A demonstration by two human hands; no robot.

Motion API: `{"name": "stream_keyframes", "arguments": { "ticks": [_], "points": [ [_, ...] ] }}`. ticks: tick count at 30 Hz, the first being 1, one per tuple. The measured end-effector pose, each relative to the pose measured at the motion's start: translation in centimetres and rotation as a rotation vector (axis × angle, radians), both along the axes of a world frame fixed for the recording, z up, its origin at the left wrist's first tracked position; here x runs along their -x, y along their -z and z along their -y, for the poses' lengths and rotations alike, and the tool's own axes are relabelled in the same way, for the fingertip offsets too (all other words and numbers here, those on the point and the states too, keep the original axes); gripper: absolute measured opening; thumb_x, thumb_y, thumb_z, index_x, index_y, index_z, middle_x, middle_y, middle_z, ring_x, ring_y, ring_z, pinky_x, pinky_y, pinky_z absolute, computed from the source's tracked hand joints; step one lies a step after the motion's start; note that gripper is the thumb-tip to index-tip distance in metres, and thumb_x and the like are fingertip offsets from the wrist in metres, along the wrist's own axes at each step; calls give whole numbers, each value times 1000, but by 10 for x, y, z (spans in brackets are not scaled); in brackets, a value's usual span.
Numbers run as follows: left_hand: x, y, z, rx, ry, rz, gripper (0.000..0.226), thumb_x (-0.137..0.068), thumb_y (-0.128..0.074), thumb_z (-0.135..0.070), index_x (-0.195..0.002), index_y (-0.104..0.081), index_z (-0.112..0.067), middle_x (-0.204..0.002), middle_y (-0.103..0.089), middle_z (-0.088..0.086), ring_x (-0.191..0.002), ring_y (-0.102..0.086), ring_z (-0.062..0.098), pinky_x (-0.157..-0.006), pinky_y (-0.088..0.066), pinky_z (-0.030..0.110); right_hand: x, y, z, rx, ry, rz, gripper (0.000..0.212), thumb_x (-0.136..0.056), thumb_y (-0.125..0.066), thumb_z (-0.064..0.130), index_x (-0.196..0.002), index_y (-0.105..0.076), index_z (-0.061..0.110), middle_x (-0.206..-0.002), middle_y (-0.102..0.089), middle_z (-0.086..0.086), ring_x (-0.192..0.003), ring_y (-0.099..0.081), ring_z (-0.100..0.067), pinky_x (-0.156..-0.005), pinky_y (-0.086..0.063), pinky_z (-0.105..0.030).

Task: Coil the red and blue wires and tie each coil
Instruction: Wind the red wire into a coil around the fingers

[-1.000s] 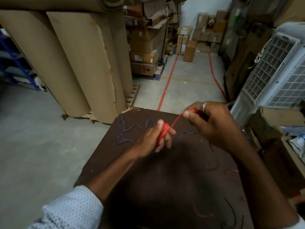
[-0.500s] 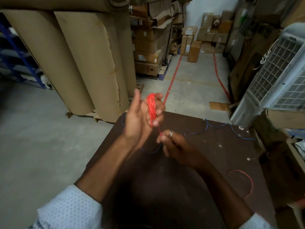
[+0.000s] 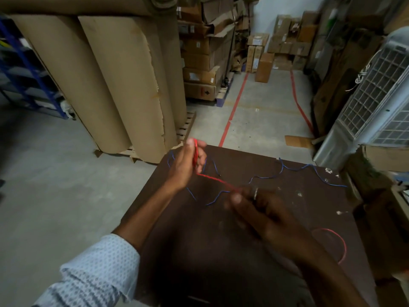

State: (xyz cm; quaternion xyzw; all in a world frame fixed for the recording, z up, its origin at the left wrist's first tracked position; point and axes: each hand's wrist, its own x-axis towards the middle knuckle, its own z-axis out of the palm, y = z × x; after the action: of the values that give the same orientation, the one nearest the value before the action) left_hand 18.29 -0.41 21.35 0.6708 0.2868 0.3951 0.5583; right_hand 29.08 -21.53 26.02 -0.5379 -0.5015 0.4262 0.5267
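My left hand point(image 3: 187, 165) is raised over the far left corner of the dark table point(image 3: 276, 273), with several loops of the red wire point(image 3: 195, 152) wound round its fingers. From those loops a taut red strand runs down and right to my right hand point(image 3: 259, 209), which is blurred and pinches the strand. The red wire's loose tail curls on the table at the right. The blue wire point(image 3: 294, 168) lies uncoiled in zigzags across the far part of the table, partly hidden behind both hands.
Tall brown cardboard rolls point(image 3: 124, 85) lean on a pallet beyond the table's left corner. Stacked cartons point(image 3: 199, 69) fill the back. A white grilled cooler point(image 3: 376, 96) stands at the right. Red tape lines point(image 3: 232, 111) mark the grey concrete floor.
My left hand has dropped lower with the red loops still round its fingers. My right hand has pulled away to the right and nearer, stretching the red strand out between the two hands.
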Motion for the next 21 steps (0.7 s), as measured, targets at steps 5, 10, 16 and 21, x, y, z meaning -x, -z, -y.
{"name": "stream_keyframes", "arguments": {
  "ticks": [5, 10, 16, 21],
  "points": [
    [-6, 11, 28, 25, 228, -99, 67, -98, -13, -58, -98, -58, -8, -60, -44, 7, -50, -40, 18, -52, -36, 26, -44, -44, -23, -317, 157, 612, 24, -100, -56, 25, -84, -72, 17, -62, -58, 18, -54, -52, 1, -55, -35, -9],
    [-9, 4, 61, 46, 422, -91, 74, -93, -16, -75, -91, -59, -14, -53, -41, -1, -48, -36, 17, -53, -29, 40, -83, -66, -64, -325, 384, 716, 12, -95, -68, 26, -88, -75, 18, -66, -67, 2, -55, -57, -2, -54, -40, -12],
    [-4, -32, 84, 61, 502, 88, 69, -93, -9, -66, -92, -50, -10, -55, -36, -5, -49, -30, 12, -51, -25, 33, -114, -12, -113, -234, 389, 686, 13, -93, -67, 26, -85, -73, 18, -70, -66, 6, -61, -55, 2, -62, -45, -28],
    [-8, -69, 63, 122, 408, 331, 65, -94, 0, -54, -91, -46, -8, -56, -37, 3, -44, -32, 12, -49, -33, 21, -61, 64, -107, -136, 235, 427, 33, -101, -48, 37, -71, -62, 33, -54, -52, 5, -51, -48, -5, -54, -40, -30]
  ]
}}
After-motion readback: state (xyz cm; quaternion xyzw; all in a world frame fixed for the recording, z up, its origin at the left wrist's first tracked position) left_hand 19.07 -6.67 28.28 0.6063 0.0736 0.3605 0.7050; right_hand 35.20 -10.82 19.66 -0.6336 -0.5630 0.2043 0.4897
